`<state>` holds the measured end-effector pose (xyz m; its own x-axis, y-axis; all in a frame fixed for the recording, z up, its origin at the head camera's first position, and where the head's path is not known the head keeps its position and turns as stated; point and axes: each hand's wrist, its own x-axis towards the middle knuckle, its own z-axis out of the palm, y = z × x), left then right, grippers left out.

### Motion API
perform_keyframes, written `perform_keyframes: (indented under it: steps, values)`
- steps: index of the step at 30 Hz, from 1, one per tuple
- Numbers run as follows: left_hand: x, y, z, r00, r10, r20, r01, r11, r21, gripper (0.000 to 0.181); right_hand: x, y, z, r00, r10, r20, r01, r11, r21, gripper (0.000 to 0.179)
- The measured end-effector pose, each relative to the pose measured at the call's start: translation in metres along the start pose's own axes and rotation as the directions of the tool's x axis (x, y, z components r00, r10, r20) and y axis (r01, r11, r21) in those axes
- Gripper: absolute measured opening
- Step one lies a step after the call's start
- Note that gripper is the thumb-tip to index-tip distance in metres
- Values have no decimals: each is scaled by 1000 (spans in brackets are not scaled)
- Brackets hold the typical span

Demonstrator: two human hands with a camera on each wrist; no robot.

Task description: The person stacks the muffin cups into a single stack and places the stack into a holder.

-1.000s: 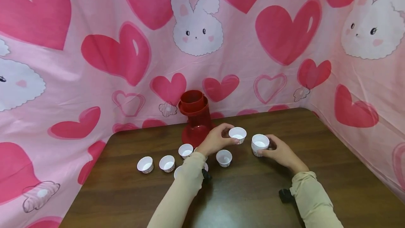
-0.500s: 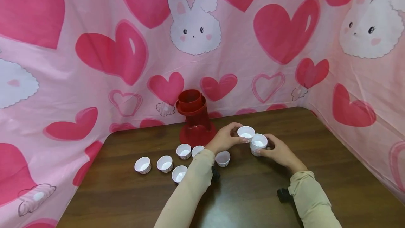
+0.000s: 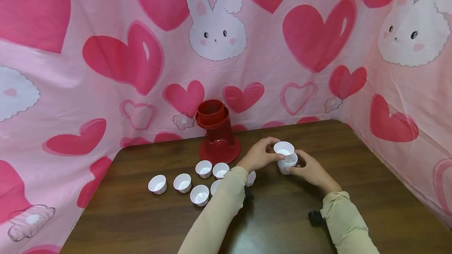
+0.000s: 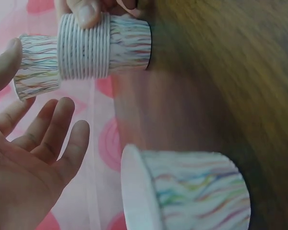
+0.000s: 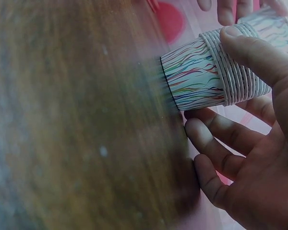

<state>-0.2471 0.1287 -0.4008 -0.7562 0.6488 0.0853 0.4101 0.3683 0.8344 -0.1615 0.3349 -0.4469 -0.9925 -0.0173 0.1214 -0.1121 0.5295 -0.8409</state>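
a white striped paper cup (image 3: 283,148) sits upright just above the nested cup stack (image 3: 289,163), rim up.

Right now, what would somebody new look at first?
Probably the two hands in the middle of the brown table: the left hand lowers a single paper cup onto the stack of cups that the right hand grips. Behind them stands a red container, against the pink cloth with hearts and bunnies.
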Motion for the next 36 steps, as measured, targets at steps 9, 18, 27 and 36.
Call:
perform_keyframes:
  steps: [9,18,27,36]
  values:
    - [0,3,8,1000,-17,1,17,1000,-17,52,-1,2,2,1000,9,4,-9,1000,18,62]
    - [0,-1,11,999,-30,40,29,999,41,56,-1,2,2,1000,-2,-7,2,1000,6,61]
    - [-4,1,15,999,-45,31,42,995,92,46,-1,4,3,1000,-2,-14,2,1000,9,59]
    - [-10,1,8,999,-41,29,38,993,112,45,0,2,0,1000,25,4,-25,1000,-6,60]
